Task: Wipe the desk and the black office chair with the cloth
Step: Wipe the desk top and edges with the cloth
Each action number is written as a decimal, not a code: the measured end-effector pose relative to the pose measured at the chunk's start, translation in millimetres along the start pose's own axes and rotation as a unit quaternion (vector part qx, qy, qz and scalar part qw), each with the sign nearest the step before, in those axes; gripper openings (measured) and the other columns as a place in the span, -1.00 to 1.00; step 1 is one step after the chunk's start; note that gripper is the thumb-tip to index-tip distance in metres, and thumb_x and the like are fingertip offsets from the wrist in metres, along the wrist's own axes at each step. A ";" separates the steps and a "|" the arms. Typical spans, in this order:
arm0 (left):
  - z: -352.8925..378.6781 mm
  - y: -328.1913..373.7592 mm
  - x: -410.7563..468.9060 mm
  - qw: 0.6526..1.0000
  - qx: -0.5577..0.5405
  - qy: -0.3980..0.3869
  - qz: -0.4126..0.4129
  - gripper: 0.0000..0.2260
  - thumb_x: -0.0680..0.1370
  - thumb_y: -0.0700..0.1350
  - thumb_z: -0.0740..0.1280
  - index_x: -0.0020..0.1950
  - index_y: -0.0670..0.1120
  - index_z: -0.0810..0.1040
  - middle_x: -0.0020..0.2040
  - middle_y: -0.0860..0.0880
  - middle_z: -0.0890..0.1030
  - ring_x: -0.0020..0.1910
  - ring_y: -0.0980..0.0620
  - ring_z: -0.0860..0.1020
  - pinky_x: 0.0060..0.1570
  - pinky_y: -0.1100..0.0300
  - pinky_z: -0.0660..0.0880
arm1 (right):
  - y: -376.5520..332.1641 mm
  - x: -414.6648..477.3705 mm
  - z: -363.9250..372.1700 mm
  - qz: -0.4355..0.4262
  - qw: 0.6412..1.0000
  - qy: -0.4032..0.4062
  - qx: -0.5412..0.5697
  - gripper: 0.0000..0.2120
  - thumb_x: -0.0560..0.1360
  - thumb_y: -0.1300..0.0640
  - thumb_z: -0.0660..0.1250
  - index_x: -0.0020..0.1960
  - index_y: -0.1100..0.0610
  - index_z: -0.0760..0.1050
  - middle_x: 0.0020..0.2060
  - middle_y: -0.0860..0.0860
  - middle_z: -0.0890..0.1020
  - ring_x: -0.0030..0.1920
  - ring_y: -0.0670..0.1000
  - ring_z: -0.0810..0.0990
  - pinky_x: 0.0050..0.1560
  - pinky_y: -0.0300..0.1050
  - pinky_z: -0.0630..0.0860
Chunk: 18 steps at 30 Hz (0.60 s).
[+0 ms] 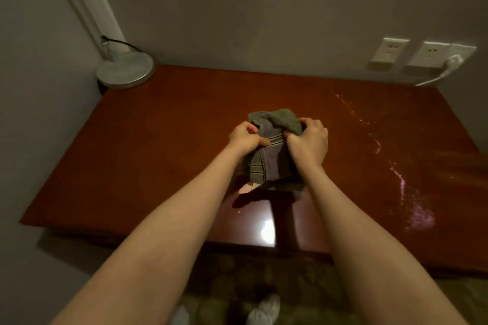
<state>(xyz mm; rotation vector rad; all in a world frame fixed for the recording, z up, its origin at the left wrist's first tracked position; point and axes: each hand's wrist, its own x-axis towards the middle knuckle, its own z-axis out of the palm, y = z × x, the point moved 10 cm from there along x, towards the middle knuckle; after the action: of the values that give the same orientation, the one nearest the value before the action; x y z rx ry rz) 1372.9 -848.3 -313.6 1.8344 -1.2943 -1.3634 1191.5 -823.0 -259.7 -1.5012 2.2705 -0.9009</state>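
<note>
Two hands, left hand [244, 137] and right hand [309, 141], grip a bunched grey-green towel cloth [274, 155] above the middle of a glossy reddish-brown wooden desk [158, 155]; wet streaks [396, 174] shine at its right, a round white lamp base [125, 70] stands in the far left corner, white wall sockets [422, 55] behind

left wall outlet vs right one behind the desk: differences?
The left outlet has nothing plugged in; the right outlet carries a white plug at its right end, its cable trailing down toward the desk. The left outlet is a narrow plate; the right outlet looks wider. Both are white, on the wall above the desk's back right corner.
</note>
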 end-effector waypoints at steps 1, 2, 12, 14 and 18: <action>-18.2 -8.1 -1.7 1.000 -0.004 0.004 -0.008 -0.73 0.36 -0.19 0.50 -0.18 -0.01 0.41 0.02 -0.12 0.56 -0.04 -0.06 0.48 -0.15 0.17 0.37 | -12.8 -6.8 11.6 -0.002 1.000 -0.015 0.005 -0.61 0.43 0.08 0.37 0.25 0.11 0.49 0.18 0.06 0.50 0.20 0.11 0.40 0.11 -0.04 0.38; -34.3 -14.6 -3.4 1.000 -0.003 0.008 -0.013 -0.73 0.37 -0.21 0.48 -0.22 0.00 0.40 -0.02 -0.10 0.55 -0.07 -0.04 0.46 -0.16 0.17 0.36 | -23.5 -13.0 22.3 -0.001 1.000 -0.029 0.011 -0.61 0.43 0.07 0.38 0.24 0.11 0.50 0.18 0.07 0.51 0.20 0.12 0.41 0.12 -0.03 0.39; -180.4 -90.3 -33.8 0.996 0.014 0.020 -0.091 -0.81 0.41 -0.31 0.40 -0.02 -0.15 0.52 0.05 -0.12 0.52 0.11 -0.13 0.48 0.21 -0.09 0.47 | -129.7 -91.7 117.5 0.001 0.982 -0.180 0.055 -0.68 0.39 0.06 0.40 0.12 0.14 0.58 0.03 0.07 0.63 0.06 0.11 0.57 0.03 -0.04 0.53; -204.6 -108.0 -44.5 0.993 0.042 0.013 -0.109 -0.73 0.43 -0.30 0.39 0.12 -0.21 0.51 0.05 -0.15 0.53 0.05 -0.13 0.50 0.16 -0.08 0.48 | -145.5 -115.1 138.3 -0.002 0.977 -0.208 0.055 -0.76 0.39 0.06 0.40 0.02 0.13 0.60 -0.03 0.08 0.64 0.01 0.12 0.59 0.00 -0.04 0.55; -247.0 -146.0 -61.3 0.987 0.089 0.018 -0.133 -0.62 0.45 -0.28 0.38 0.26 -0.23 0.46 0.15 -0.19 0.51 0.09 -0.16 0.49 0.09 -0.04 0.48 | -169.3 -164.0 179.0 -0.002 0.966 -0.251 0.057 -0.88 0.39 0.07 0.38 -0.14 0.11 0.53 -0.17 0.05 0.59 -0.08 0.13 0.57 -0.07 -0.05 0.53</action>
<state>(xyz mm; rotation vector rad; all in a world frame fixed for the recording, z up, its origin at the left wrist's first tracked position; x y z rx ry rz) 1654.4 -765.6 -316.5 2.2096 -1.2196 -1.3781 1480.8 -783.0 -308.4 -1.4798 1.8177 -0.5558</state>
